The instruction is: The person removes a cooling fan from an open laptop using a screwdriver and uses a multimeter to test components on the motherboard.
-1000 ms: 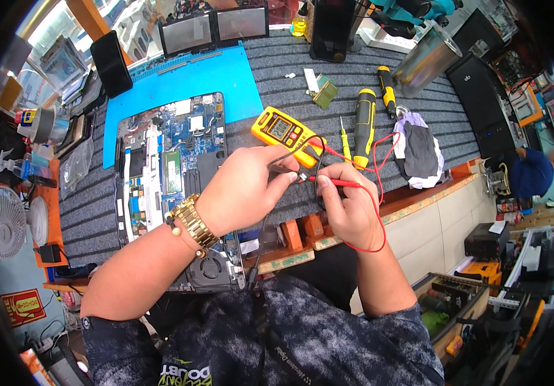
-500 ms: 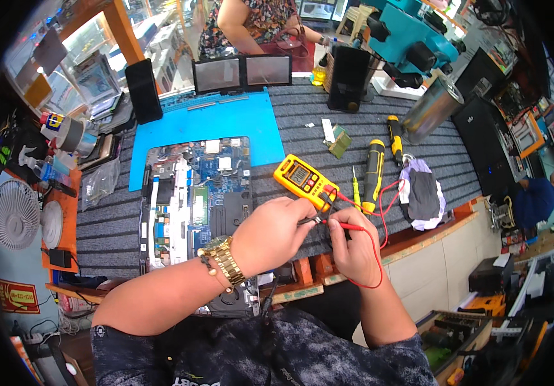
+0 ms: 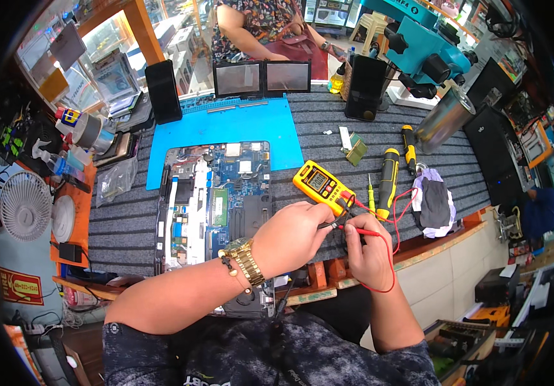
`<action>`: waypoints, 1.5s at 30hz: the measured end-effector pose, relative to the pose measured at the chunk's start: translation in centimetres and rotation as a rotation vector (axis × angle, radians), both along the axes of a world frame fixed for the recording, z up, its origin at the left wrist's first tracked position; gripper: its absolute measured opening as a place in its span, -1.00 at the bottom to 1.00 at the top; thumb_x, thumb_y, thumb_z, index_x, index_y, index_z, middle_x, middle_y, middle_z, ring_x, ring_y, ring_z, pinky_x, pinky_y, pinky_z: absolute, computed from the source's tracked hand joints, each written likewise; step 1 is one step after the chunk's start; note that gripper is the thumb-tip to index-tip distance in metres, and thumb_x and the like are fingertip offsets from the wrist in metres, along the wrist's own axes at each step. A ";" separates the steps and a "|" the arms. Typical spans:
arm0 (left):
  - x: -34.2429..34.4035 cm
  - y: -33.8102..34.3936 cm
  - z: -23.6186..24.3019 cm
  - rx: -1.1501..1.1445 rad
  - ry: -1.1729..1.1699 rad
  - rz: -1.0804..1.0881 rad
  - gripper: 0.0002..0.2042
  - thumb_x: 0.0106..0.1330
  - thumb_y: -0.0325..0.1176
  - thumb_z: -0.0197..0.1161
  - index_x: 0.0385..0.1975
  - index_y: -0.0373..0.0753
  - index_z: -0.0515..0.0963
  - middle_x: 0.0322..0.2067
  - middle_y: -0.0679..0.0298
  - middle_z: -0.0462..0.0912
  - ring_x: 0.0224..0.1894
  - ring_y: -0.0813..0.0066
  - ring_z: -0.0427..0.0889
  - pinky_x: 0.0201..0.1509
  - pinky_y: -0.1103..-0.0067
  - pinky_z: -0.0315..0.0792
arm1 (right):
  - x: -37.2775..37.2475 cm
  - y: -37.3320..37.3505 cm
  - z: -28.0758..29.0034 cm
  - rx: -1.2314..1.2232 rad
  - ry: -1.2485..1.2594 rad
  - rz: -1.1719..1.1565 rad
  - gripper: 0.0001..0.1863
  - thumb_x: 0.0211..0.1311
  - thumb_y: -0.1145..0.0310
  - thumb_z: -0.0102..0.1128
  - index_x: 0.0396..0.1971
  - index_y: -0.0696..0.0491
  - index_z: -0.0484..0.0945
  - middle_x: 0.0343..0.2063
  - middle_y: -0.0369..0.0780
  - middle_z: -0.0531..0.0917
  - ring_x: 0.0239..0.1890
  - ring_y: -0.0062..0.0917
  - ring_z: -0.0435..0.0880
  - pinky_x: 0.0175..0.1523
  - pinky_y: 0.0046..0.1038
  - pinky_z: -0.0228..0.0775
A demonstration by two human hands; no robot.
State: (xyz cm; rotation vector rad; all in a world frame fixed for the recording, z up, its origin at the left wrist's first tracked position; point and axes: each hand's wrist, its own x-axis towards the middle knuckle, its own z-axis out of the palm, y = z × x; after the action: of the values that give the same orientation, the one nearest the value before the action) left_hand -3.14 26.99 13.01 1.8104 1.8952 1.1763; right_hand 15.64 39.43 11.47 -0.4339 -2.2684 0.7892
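Below the yellow multimeter [image 3: 313, 180], my left hand [image 3: 290, 238] pinches a dark cable [image 3: 325, 225] near a small connector, whose detail is too small to make out. My right hand [image 3: 368, 254] is closed on the red test probe [image 3: 370, 233], its tip at that connector, with the red lead looping down past my wrist. The opened laptop base [image 3: 219, 209] with exposed circuit board lies left of the meter, under my left forearm. Right of the meter lie a slim yellow-green screwdriver [image 3: 371, 196] and a larger yellow-black screwdriver [image 3: 388, 180].
A blue mat [image 3: 225, 132], phones [image 3: 365, 90], twin small screens [image 3: 238, 79] and teal microscope [image 3: 418, 51] line the bench's back. A metal can [image 3: 444, 119] and cloth [image 3: 434, 206] sit right, a fan [image 3: 25, 206] left. Another person [image 3: 258, 32] stands beyond the bench; one more is far right.
The camera view has tilted up, so bench and hands sit lower and farther right, and the person beyond the bench has come into view. My hands stay pinched together below the meter.
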 end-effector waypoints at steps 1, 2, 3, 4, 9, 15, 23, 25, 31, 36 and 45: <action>0.0 -0.1 0.0 0.006 -0.006 -0.001 -0.84 0.43 -0.46 0.45 -0.10 -0.34 0.65 -0.18 -0.01 0.83 -0.06 -0.13 0.80 0.03 0.12 0.68 | 0.0 0.0 0.0 -0.004 -0.001 -0.002 -0.93 0.44 0.66 0.35 -0.21 0.22 0.62 -0.30 -0.05 0.73 -0.29 -0.10 0.77 -0.15 -0.22 0.60; 0.0 -0.1 0.1 0.003 0.000 -0.002 -0.84 0.43 -0.46 0.45 -0.10 -0.34 0.65 -0.18 -0.01 0.83 -0.06 -0.13 0.80 0.03 0.12 0.67 | 0.0 0.0 0.0 -0.004 -0.002 -0.005 -0.93 0.44 0.66 0.35 -0.21 0.22 0.62 -0.30 -0.05 0.73 -0.29 -0.10 0.76 -0.15 -0.22 0.60; 0.0 -0.1 0.1 0.001 0.004 -0.005 -0.84 0.43 -0.46 0.45 -0.10 -0.34 0.65 -0.19 -0.01 0.83 -0.07 -0.13 0.80 0.03 0.12 0.67 | 0.0 0.0 0.0 -0.009 -0.003 -0.003 -0.93 0.44 0.67 0.35 -0.21 0.22 0.62 -0.30 -0.05 0.73 -0.29 -0.10 0.76 -0.15 -0.22 0.59; 0.0 0.0 0.1 -0.001 0.008 -0.007 -0.84 0.43 -0.46 0.45 -0.10 -0.34 0.65 -0.19 -0.01 0.82 -0.07 -0.13 0.80 0.02 0.11 0.67 | 0.0 0.0 0.0 -0.011 -0.004 -0.003 -0.92 0.44 0.67 0.35 -0.21 0.22 0.62 -0.30 -0.05 0.73 -0.29 -0.10 0.76 -0.15 -0.22 0.59; 0.0 0.0 0.2 0.003 0.016 -0.009 -0.85 0.43 -0.45 0.45 -0.11 -0.33 0.66 -0.21 -0.01 0.81 -0.09 -0.13 0.79 0.00 0.12 0.67 | 0.0 0.0 -0.1 -0.018 0.005 0.003 -0.92 0.43 0.66 0.35 -0.21 0.22 0.61 -0.30 -0.05 0.73 -0.29 -0.09 0.76 -0.15 -0.22 0.59; 0.1 0.1 0.2 0.012 0.019 -0.005 -0.85 0.42 -0.45 0.45 -0.11 -0.33 0.66 -0.23 0.00 0.79 -0.10 -0.13 0.78 -0.02 0.11 0.66 | 0.0 0.1 -0.1 -0.008 0.008 0.003 -0.92 0.44 0.66 0.35 -0.21 0.22 0.61 -0.31 -0.05 0.72 -0.30 -0.09 0.76 -0.16 -0.22 0.59; 0.0 0.1 0.3 -0.024 0.024 0.010 -0.85 0.42 -0.45 0.44 -0.11 -0.32 0.68 -0.22 -0.01 0.81 -0.09 -0.12 0.79 0.00 0.12 0.67 | -0.1 0.1 0.0 -0.013 0.005 0.002 -0.93 0.45 0.64 0.35 -0.21 0.20 0.62 -0.30 -0.05 0.73 -0.29 -0.09 0.76 -0.15 -0.20 0.60; 0.0 0.1 0.3 -0.043 0.011 0.015 -0.84 0.43 -0.43 0.45 -0.08 -0.32 0.69 -0.20 -0.01 0.83 -0.08 -0.12 0.80 0.01 0.13 0.69 | -0.2 0.2 0.0 -0.013 -0.001 0.001 -0.93 0.45 0.64 0.35 -0.21 0.20 0.62 -0.30 -0.05 0.73 -0.29 -0.09 0.77 -0.14 -0.21 0.60; -0.4 0.2 0.5 -0.080 -0.017 0.020 -0.78 0.45 -0.40 0.45 0.01 -0.32 0.71 -0.16 0.02 0.88 -0.10 -0.10 0.85 0.00 0.17 0.73 | 0.0 0.1 0.0 -0.035 0.005 -0.008 -0.95 0.46 0.63 0.36 -0.22 0.20 0.64 -0.30 -0.06 0.74 -0.27 -0.11 0.79 -0.12 -0.22 0.61; -0.3 0.4 0.7 -0.049 -0.055 0.016 -0.85 0.47 -0.39 0.44 -0.16 -0.34 0.68 -0.28 -0.06 0.80 -0.17 -0.17 0.79 -0.07 0.07 0.65 | -0.1 0.1 0.0 -0.030 0.020 -0.003 -0.95 0.47 0.63 0.36 -0.22 0.20 0.64 -0.31 -0.07 0.74 -0.27 -0.12 0.79 -0.13 -0.23 0.61; -0.2 0.4 0.7 -0.059 -0.044 0.011 -0.85 0.48 -0.37 0.44 -0.15 -0.33 0.68 -0.27 -0.06 0.80 -0.15 -0.17 0.79 -0.05 0.06 0.65 | -0.1 0.1 0.0 -0.032 0.011 -0.007 -0.94 0.47 0.63 0.37 -0.22 0.19 0.64 -0.32 -0.07 0.73 -0.28 -0.12 0.79 -0.14 -0.23 0.61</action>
State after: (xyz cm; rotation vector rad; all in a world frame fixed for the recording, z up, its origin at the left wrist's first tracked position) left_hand -3.38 27.36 13.73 1.7317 1.8977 1.1420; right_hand 15.56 39.54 11.50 -0.4517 -2.2455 0.8237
